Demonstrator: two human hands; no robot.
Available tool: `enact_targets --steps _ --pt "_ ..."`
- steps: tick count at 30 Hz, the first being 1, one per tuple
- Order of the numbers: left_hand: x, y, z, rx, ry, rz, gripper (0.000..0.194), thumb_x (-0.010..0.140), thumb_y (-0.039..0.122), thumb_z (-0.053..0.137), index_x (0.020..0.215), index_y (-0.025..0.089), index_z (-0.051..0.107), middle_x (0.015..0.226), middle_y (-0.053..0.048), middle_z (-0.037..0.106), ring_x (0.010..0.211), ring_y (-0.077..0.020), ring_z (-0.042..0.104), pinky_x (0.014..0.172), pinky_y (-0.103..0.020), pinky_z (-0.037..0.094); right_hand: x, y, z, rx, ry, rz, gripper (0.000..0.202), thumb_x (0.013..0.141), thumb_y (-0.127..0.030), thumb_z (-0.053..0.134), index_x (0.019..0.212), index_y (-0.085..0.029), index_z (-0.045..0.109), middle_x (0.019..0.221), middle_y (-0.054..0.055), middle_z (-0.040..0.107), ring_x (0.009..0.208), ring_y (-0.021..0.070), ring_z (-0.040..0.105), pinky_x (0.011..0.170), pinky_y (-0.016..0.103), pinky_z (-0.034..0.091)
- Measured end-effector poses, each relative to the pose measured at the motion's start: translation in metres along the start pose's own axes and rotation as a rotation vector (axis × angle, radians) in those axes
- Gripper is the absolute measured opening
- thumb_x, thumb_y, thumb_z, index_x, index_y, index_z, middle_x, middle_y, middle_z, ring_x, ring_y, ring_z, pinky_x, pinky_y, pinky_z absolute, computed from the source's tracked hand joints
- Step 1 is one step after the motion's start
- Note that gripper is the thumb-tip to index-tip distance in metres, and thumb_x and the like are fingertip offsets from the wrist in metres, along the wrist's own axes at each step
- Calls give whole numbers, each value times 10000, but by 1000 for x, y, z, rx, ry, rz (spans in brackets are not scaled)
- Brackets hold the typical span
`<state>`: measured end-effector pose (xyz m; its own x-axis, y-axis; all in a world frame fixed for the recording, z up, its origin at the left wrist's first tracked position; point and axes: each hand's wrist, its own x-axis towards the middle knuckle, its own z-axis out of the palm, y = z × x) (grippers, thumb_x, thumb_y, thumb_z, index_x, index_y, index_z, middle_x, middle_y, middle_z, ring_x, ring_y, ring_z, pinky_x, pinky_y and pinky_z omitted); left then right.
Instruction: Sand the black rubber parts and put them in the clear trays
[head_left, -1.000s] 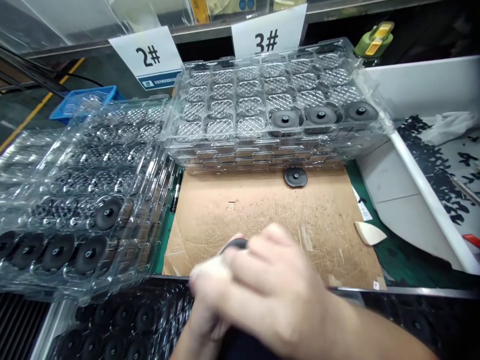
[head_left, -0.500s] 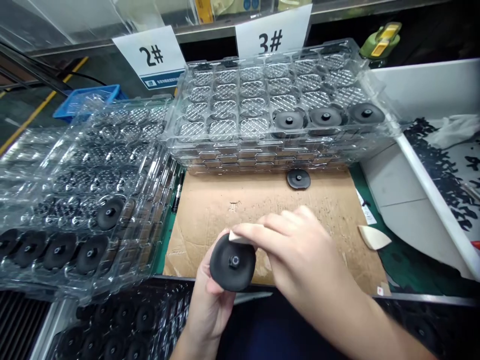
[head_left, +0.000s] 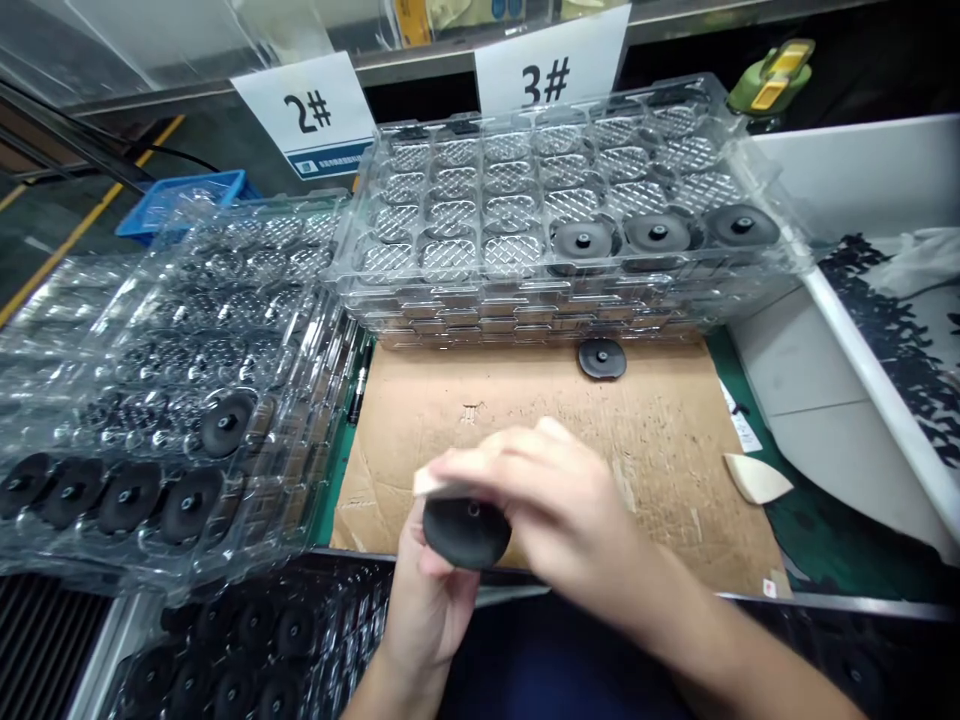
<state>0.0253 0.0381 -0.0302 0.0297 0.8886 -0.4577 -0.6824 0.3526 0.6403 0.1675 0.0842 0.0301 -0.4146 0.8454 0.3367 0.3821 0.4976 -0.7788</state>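
Cardboard [head_left: 540,395] lies beyond; left hand [head_left: 429,605] pinches a black disc [head_left: 466,540], right hand [head_left: 551,500] a pale pad [head_left: 430,484] at its far-left rim.

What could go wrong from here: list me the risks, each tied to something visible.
1. The black disc is held up off the cardboard in the left hand; it could drop if that grip slips.
2. The right hand holds a pale pad at the disc's far rim; uneven pressure might tip the disc.
3. A second disc lies loose before the stacked clear trays; a stray hand might knock it.
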Motion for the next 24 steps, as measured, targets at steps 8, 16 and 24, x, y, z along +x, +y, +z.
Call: enact_targets --steps 8,16,24 --pt "-6 23 9 -99 -95 -56 400 673 378 694 1065 327 628 1142 14 652 997 -207 621 849 -252 500 -62 66 23 -71 46 409 258 885 -175 467 1100 -249 588 1013 6 650 878 152 568 750 300 436" --pt "-5 13 8 -85 -168 -51 449 670 393 687 1105 325 601 1169 7 632 1033 -212 602 887 -266 487 -48 37 11 -28 141 421 257 891 -192 454 1118 -237 566 1030 29 630 867 150 569 721 281 467" --pt "-8 2 9 2 39 76 380 720 254 671 1082 338 592 1020 40 671 969 -155 614 794 -214 518 -2 -27 6 31 -217 156 212 883 -151 416 990 -181 596 891 15 626 788 130 576 699 239 473"
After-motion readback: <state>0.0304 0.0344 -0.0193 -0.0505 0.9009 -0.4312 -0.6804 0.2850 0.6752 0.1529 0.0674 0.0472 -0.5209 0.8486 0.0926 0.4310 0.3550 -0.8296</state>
